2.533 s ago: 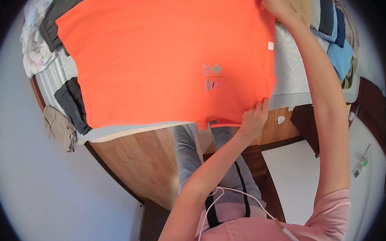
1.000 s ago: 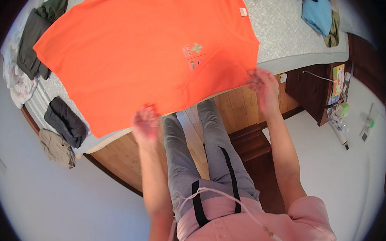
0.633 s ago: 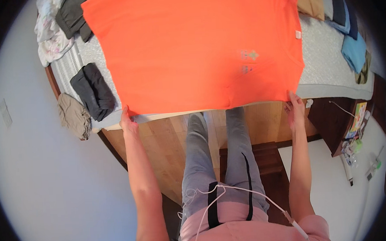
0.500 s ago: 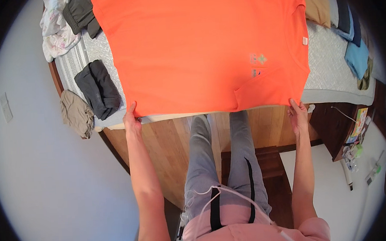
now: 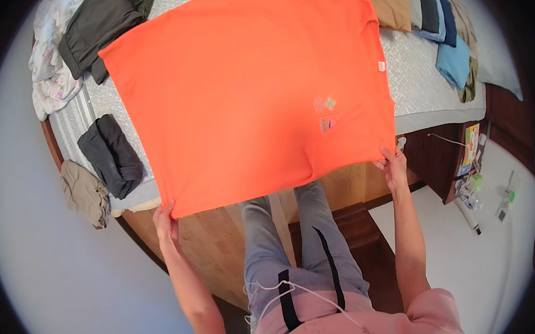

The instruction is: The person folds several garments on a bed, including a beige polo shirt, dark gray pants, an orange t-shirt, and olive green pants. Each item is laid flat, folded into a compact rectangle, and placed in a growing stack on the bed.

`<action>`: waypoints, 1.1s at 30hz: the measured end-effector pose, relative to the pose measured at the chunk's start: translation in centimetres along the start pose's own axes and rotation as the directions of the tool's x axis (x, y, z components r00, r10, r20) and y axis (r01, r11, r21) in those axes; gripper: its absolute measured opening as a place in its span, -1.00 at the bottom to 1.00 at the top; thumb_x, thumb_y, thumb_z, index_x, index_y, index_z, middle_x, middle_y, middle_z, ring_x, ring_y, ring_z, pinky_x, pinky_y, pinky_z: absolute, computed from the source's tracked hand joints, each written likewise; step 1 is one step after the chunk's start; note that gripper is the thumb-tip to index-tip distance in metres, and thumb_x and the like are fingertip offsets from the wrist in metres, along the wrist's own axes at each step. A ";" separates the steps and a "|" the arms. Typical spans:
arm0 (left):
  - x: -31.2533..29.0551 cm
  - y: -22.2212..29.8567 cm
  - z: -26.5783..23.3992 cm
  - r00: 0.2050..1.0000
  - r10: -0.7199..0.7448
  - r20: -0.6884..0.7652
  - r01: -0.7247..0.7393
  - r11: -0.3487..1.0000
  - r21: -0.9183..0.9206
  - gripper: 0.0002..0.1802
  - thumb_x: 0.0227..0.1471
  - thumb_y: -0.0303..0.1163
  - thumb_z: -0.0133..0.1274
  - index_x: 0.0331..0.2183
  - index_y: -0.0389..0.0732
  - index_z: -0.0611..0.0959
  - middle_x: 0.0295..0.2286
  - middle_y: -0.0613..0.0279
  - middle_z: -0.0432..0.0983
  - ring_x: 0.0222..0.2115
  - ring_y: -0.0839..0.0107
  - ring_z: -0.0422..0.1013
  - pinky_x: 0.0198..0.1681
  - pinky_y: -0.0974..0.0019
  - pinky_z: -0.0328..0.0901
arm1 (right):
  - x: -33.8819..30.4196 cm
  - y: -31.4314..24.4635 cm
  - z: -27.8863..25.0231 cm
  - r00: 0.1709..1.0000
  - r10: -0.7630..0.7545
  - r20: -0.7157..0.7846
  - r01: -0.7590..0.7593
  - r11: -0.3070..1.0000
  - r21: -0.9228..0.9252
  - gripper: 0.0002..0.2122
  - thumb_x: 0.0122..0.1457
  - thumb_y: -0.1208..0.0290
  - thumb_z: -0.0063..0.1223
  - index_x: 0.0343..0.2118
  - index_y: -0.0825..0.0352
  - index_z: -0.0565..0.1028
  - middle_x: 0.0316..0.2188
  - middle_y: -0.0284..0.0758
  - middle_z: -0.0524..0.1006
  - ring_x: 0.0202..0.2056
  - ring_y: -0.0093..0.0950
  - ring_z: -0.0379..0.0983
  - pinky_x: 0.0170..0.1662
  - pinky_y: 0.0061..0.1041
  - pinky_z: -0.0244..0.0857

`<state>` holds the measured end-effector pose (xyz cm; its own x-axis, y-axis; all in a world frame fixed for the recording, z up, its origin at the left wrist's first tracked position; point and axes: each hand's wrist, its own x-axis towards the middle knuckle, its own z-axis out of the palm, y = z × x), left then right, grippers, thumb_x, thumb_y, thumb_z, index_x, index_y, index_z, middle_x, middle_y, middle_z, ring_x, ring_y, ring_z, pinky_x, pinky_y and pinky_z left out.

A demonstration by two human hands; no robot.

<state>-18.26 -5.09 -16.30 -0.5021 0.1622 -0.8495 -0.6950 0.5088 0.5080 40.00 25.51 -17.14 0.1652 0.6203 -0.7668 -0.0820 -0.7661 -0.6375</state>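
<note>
A bright orange T-shirt (image 5: 233,108) lies spread sideways across the bed, its near edge lifted past the mattress. Its neckline with a white tag is at the right, its hem at the left. My left hand (image 5: 166,221) pinches the near hem corner between thumb and fingers. At the shoulder end, my right hand (image 5: 393,166) grips the near edge by the folded-over sleeve. A small printed emblem shows on the chest. The cloth hangs fairly taut between both hands.
Dark folded trousers (image 5: 111,157) and a beige garment (image 5: 85,193) lie at the bed's left edge. Folded clothes (image 5: 454,64) line the far right. A dark wooden nightstand (image 5: 429,160) stands right of the bed, with small items near it. A wall (image 5: 59,259) rises at left.
Both hands have drawn the shirt's near edge toward me, the left hand further, so the shirt now slants. The view has shifted somewhat to the right.
</note>
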 end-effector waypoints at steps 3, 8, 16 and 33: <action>-1.3 -0.2 -1.0 0.997 -0.048 -0.065 0.055 0.991 0.118 -0.83 0.15 -0.50 0.15 -0.18 -0.23 0.62 -0.17 0.22 0.61 -0.30 0.49 0.55 -0.45 0.46 0.41 | -0.9 -0.8 -0.7 0.998 0.046 -0.033 -0.049 0.992 -0.115 -0.89 0.25 0.47 0.17 -0.22 0.30 0.48 -0.30 -0.33 0.64 -0.44 -0.53 0.61 -0.40 -0.58 0.52; -2.2 3.0 -2.0 1.000 0.002 0.003 -0.002 0.993 -0.120 -0.95 0.18 -0.48 0.11 -0.27 -0.13 0.60 -0.38 0.30 0.61 -0.58 0.57 0.46 -0.65 0.52 0.22 | -0.8 -4.1 0.2 1.000 0.001 0.031 0.003 0.994 -0.108 -0.89 0.22 0.48 0.16 -0.30 0.27 0.43 -0.44 -0.32 0.60 -0.65 -0.56 0.49 -0.59 -0.64 0.30; 10.0 12.4 3.6 0.959 0.031 0.282 0.147 0.795 -0.588 -0.73 0.26 -0.54 -0.11 -0.07 -0.42 0.58 -0.22 -0.03 0.62 -0.21 0.15 0.59 -0.14 0.28 0.57 | 8.4 -11.9 8.2 0.993 -0.032 0.114 0.038 0.998 -0.056 -0.83 0.27 0.45 0.02 -0.24 0.46 0.36 -0.28 -0.03 0.60 -0.37 -0.30 0.64 -0.40 -0.51 0.52; 11.7 19.9 29.6 0.434 0.887 0.157 -0.814 0.312 0.490 -0.73 0.22 -0.44 0.08 -0.05 -0.28 0.65 -0.29 0.32 0.55 -0.30 0.57 0.43 -0.22 0.46 0.36 | 16.7 -23.1 23.9 0.521 -0.757 0.395 0.802 0.276 -0.529 -0.69 0.24 0.39 0.14 -0.01 0.42 0.49 -0.37 -0.34 0.56 -0.31 -0.46 0.48 -0.17 -0.51 0.37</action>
<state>-22.72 31.90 -20.33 -0.7540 0.6542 0.0591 0.4438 0.4410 0.7801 21.15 57.59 -17.08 -0.2397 0.9694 0.0537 0.6302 0.1974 -0.7509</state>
